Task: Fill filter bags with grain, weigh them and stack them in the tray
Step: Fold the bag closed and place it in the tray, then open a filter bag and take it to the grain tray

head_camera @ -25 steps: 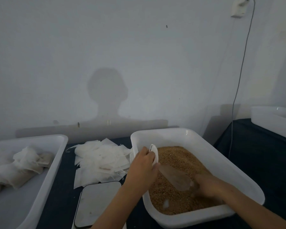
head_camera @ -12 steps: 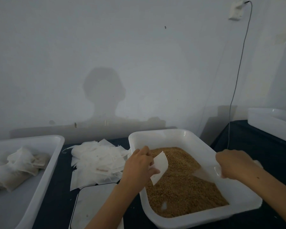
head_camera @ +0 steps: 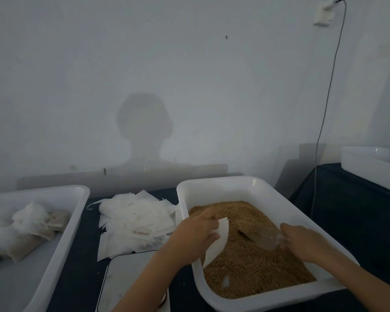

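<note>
Brown grain (head_camera: 252, 262): fills white tub (head_camera: 214, 185) at 4 o'clock
Left hand (head_camera: 194, 235): fingers pinched shut on empty filter bag (head_camera: 218, 242), bag hanging over grain near tub's left wall
Right hand (head_camera: 306, 244): closed around handle of clear scoop (head_camera: 261, 238), scoop tip touching grain
Spare bags (head_camera: 133, 217): loose white pile, 10 o'clock of tub
Scale (head_camera: 131, 280): 6 o'clock, pan bare
Tray (head_camera: 72, 212): 8 o'clock, filled bags (head_camera: 29, 230) heaped inside
</note>
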Action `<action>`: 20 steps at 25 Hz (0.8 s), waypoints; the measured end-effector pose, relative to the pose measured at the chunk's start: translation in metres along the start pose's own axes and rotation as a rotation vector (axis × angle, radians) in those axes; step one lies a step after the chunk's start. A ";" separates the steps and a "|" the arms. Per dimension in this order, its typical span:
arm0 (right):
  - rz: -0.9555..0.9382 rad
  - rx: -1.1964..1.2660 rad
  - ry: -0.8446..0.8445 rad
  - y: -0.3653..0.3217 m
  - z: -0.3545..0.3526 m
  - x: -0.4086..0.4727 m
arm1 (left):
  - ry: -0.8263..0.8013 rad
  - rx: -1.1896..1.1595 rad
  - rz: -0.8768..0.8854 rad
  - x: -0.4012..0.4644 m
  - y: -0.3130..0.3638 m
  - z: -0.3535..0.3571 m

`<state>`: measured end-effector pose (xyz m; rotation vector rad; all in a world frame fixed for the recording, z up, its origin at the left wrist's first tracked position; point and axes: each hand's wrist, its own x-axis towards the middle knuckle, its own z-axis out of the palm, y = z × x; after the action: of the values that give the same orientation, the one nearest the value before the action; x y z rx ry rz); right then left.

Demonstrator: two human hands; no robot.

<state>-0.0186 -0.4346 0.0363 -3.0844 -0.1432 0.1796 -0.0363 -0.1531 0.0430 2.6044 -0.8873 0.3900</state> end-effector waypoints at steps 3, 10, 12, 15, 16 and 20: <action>-0.042 0.154 0.052 0.008 -0.004 -0.009 | -0.096 0.056 -0.021 0.005 -0.002 0.001; -0.215 0.281 0.166 0.006 -0.060 -0.039 | -0.109 0.024 -0.028 0.012 -0.006 0.008; -0.238 0.173 0.152 0.001 -0.073 -0.039 | -0.113 0.010 -0.027 0.014 -0.007 0.010; -0.248 -0.009 0.135 -0.011 -0.085 -0.034 | -0.078 -0.005 -0.028 0.013 -0.007 0.014; -0.249 -0.050 0.137 -0.014 -0.089 -0.033 | -0.066 -0.013 -0.041 0.012 -0.007 0.015; -0.254 -0.141 0.125 -0.026 -0.101 -0.028 | -0.054 -0.012 -0.005 0.011 -0.009 0.018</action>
<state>-0.0365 -0.4154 0.1409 -3.1639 -0.5609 -0.0364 -0.0190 -0.1597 0.0288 2.6168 -0.8977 0.3140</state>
